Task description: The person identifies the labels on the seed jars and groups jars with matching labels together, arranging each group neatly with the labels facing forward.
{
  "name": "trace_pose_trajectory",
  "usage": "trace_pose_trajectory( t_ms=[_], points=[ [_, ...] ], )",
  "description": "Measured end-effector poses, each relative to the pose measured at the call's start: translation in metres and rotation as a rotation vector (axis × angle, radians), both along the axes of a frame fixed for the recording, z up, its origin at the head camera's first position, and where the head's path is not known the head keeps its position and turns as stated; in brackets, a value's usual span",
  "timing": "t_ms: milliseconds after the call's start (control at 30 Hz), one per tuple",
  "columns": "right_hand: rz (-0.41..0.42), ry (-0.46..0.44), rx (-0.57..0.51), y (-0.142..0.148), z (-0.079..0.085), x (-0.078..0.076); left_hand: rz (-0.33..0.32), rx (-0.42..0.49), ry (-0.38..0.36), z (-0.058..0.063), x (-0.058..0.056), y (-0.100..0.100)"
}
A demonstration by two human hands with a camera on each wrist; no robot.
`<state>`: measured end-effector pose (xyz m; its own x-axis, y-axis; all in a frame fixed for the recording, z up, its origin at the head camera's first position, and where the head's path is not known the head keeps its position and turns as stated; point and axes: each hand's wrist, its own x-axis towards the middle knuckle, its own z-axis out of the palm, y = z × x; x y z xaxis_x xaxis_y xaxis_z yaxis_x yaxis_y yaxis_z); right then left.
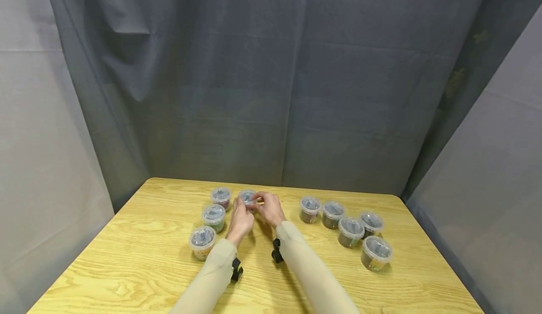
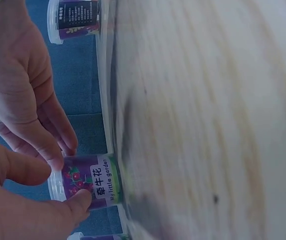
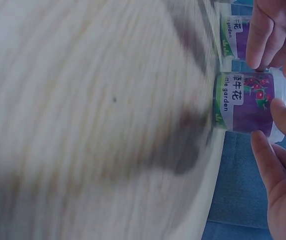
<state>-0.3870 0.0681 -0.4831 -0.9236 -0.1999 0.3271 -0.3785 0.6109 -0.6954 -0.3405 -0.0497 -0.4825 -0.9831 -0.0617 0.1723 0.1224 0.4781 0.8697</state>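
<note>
A small plastic tub (image 1: 247, 194) with a translucent lid stands upright near the table's back edge. Its purple label shows red flowers and the words "My little garden" in the left wrist view (image 2: 85, 172). My left hand (image 1: 241, 220) grips it from the left, thumb against its side. From the right, my right hand (image 1: 270, 209) pinches it, with thumb at the lid's rim and index finger on the side. A similar purple tub (image 3: 238, 37) sits just beyond it in the right wrist view, partly hidden by my left fingers.
Left of my hands, three tubs (image 1: 213, 215) stand in a slanting line. Several more tubs (image 1: 351, 229) form a staggered row on the right. The wooden table (image 1: 127, 248) ends at a grey curtain (image 1: 237, 116) behind, with pale drapes at both sides.
</note>
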Motion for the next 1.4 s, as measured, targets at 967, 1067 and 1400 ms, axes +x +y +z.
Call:
trace_pose_trajectory(
  t_ms=[967, 1067, 1400],
  points=[
    [-0.117, 0.081, -0.063, 0.029, 0.006, 0.028, 0.053, -0.146, 0.181, 0.008, 0.011, 0.018],
    [-0.14, 0.096, -0.062, 0.041, 0.01, 0.033, 0.044, -0.144, 0.179, 0.008, 0.012, 0.023],
    [-0.235, 0.076, -0.051, 0.079, 0.02, 0.05, -0.096, -0.181, 0.102, 0.005, 0.015, 0.046]
  ],
)
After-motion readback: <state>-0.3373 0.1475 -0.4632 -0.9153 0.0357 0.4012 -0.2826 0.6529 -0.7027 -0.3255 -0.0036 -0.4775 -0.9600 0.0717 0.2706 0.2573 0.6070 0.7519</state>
